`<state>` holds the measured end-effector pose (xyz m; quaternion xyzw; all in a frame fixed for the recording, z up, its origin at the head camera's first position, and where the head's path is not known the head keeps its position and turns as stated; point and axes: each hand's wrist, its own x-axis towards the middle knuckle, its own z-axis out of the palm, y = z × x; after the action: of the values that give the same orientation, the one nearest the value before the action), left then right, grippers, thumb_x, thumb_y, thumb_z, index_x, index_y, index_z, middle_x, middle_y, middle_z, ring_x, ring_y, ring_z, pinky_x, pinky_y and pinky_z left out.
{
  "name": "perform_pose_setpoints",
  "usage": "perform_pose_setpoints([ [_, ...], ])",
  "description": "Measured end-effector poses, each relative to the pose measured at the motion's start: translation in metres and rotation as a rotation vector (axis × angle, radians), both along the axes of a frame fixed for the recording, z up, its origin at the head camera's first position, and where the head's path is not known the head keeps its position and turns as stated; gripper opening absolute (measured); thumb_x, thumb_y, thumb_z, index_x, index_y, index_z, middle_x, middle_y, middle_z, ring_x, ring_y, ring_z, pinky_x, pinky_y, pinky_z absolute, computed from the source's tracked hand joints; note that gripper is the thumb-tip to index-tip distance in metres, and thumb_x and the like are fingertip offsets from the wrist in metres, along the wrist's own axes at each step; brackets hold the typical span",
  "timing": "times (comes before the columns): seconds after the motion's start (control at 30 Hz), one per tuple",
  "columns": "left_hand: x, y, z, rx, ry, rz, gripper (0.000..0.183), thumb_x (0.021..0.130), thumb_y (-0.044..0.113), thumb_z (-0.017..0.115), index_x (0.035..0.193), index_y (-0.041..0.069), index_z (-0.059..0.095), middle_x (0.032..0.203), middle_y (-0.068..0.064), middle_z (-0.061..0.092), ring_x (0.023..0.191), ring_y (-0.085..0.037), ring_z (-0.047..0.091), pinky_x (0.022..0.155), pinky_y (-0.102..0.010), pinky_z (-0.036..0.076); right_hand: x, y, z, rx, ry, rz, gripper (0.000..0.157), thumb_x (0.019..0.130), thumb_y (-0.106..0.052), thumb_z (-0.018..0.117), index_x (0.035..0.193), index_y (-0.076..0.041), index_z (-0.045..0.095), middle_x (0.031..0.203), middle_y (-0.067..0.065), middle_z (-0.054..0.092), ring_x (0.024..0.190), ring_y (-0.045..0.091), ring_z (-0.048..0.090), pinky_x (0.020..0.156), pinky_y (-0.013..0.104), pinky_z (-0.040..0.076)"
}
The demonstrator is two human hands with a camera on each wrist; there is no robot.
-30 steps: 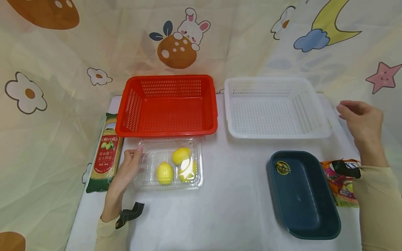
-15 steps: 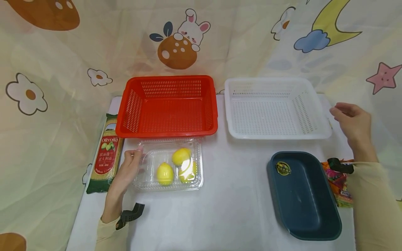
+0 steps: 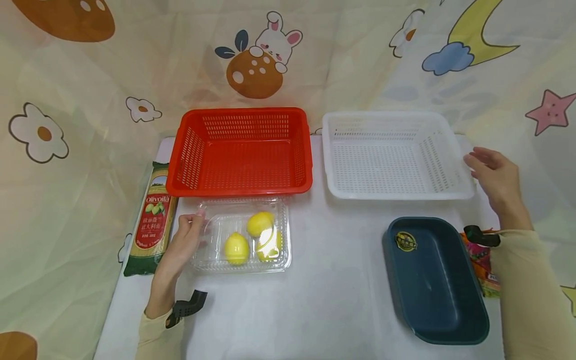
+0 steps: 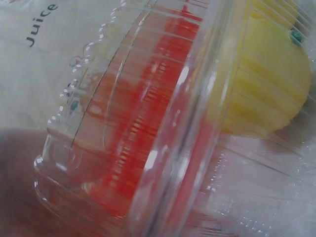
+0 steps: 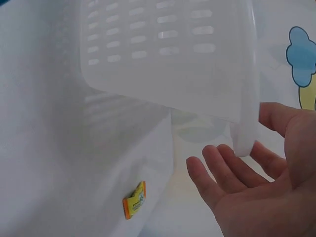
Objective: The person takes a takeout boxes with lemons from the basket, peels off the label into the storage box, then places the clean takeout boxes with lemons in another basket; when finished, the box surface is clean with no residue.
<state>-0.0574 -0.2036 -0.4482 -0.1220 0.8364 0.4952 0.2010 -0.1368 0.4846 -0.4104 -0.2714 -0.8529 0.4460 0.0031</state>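
Note:
My left hand [image 3: 181,246] grips the left edge of a clear plastic clamshell box [image 3: 211,260] in the head view. Inside lie yellow lemons [image 3: 236,248], one of them showing large through the ribbed plastic in the left wrist view. At the white basket's right side is my right hand [image 3: 498,182]. The right wrist view shows that hand [image 5: 266,192] with fingers spread and loosely bent below the rim of the white basket [image 5: 163,81], the thumb close beside the rim. The left hand's fingertips are mostly hidden.
A red basket [image 3: 247,192] stands behind the box, with a spaghetti pack [image 3: 155,220] at its left. A dark blue tub [image 3: 432,285] sits front right, partly beside a colourful snack bag [image 3: 483,265]. A small yellow-orange wrapped sweet [image 5: 134,200] lies near the white basket.
My right hand has moved left to the white basket's right rim, and its sleeve now covers more of the snack bag. The left hand and the clear box stay put.

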Motion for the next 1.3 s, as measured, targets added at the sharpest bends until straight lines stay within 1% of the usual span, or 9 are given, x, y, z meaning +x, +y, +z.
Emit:
perform_pose_setpoints([
  [0.13, 0.000, 0.000, 0.000, 0.004, 0.002, 0.001, 0.079, 0.102, 0.065, 0.034, 0.145, 0.003, 0.013, 0.152, -0.026, 0.031, 0.140, -0.045, 0.040, 0.112, -0.064, 0.038, -0.004, -0.002, -0.002, -0.010, 0.004, 0.023, 0.071, 0.094, -0.061, 0.057, 0.157, -0.038, 0.032, 0.165, -0.006, 0.032, 0.143, 0.018, 0.043, 0.122, 0.049, 0.031],
  [0.3, -0.001, 0.000, 0.000, 0.005, 0.000, 0.001, 0.078, 0.103, 0.064, 0.033, 0.145, 0.002, 0.013, 0.152, -0.028, 0.031, 0.139, -0.045, 0.039, 0.113, -0.065, 0.038, -0.009, -0.003, -0.005, -0.008, -0.013, 0.029, 0.074, 0.093, -0.064, 0.057, 0.157, -0.044, 0.027, 0.167, -0.004, 0.029, 0.152, 0.031, 0.034, 0.120, 0.055, 0.032],
  [0.6, -0.003, 0.001, -0.001, 0.002, -0.002, 0.010, 0.074, 0.104, 0.061, 0.033, 0.143, 0.000, 0.014, 0.149, -0.029, 0.032, 0.136, -0.047, 0.041, 0.112, -0.065, 0.039, -0.009, -0.002, -0.012, 0.012, -0.033, 0.072, 0.075, 0.094, -0.065, 0.054, 0.158, -0.047, 0.021, 0.168, 0.002, 0.024, 0.149, 0.040, 0.034, 0.115, 0.059, 0.036],
  [0.83, -0.003, 0.002, 0.000, -0.004, -0.008, 0.016, 0.076, 0.104, 0.062, 0.032, 0.145, 0.000, 0.014, 0.150, -0.028, 0.032, 0.137, -0.046, 0.040, 0.112, -0.064, 0.039, -0.009, -0.005, -0.016, 0.057, -0.043, 0.090, 0.074, 0.095, -0.065, 0.052, 0.159, -0.047, 0.017, 0.168, 0.014, 0.022, 0.146, 0.046, 0.037, 0.111, 0.060, 0.041],
  [0.93, -0.002, 0.002, 0.000, 0.001, -0.007, 0.017, 0.077, 0.104, 0.062, 0.032, 0.145, 0.000, 0.014, 0.151, -0.029, 0.031, 0.138, -0.046, 0.038, 0.112, -0.065, 0.039, -0.009, -0.005, -0.018, 0.074, -0.044, 0.100, 0.075, 0.096, -0.065, 0.052, 0.159, -0.047, 0.016, 0.167, 0.019, 0.024, 0.140, 0.045, 0.042, 0.092, 0.036, 0.059],
  [1.0, -0.002, 0.002, -0.001, 0.006, -0.007, 0.020, 0.076, 0.104, 0.061, 0.032, 0.145, 0.000, 0.013, 0.151, -0.029, 0.030, 0.139, -0.046, 0.038, 0.113, -0.065, 0.038, -0.010, -0.005, -0.019, 0.086, -0.041, 0.105, 0.073, 0.096, -0.063, 0.052, 0.159, -0.047, 0.017, 0.166, 0.020, 0.026, 0.137, 0.045, 0.044, 0.076, 0.022, 0.057],
  [1.07, -0.002, 0.003, -0.001, 0.011, -0.005, 0.023, 0.077, 0.104, 0.061, 0.033, 0.145, 0.000, 0.013, 0.152, -0.028, 0.030, 0.139, -0.046, 0.037, 0.113, -0.065, 0.037, -0.010, -0.006, -0.019, 0.090, -0.033, 0.109, 0.072, 0.097, -0.062, 0.052, 0.159, -0.047, 0.017, 0.165, 0.022, 0.027, 0.135, 0.045, 0.045, 0.067, 0.014, 0.050],
  [1.2, -0.002, 0.003, 0.000, 0.019, -0.003, 0.025, 0.077, 0.103, 0.062, 0.036, 0.144, 0.001, 0.014, 0.150, -0.028, 0.032, 0.138, -0.045, 0.039, 0.113, -0.065, 0.037, -0.010, -0.007, -0.020, 0.101, -0.036, 0.115, 0.072, 0.098, -0.061, 0.051, 0.159, -0.047, 0.016, 0.164, 0.022, 0.028, 0.133, 0.046, 0.047, 0.067, 0.016, 0.051],
  [1.3, -0.003, 0.002, 0.000, 0.026, 0.004, 0.023, 0.077, 0.103, 0.061, 0.038, 0.143, 0.001, 0.014, 0.147, -0.027, 0.034, 0.136, -0.044, 0.041, 0.113, -0.065, 0.038, -0.011, -0.008, -0.020, 0.096, -0.038, 0.124, 0.071, 0.098, -0.061, 0.050, 0.158, -0.048, 0.016, 0.163, 0.023, 0.029, 0.128, 0.042, 0.051, 0.061, 0.012, 0.047],
])
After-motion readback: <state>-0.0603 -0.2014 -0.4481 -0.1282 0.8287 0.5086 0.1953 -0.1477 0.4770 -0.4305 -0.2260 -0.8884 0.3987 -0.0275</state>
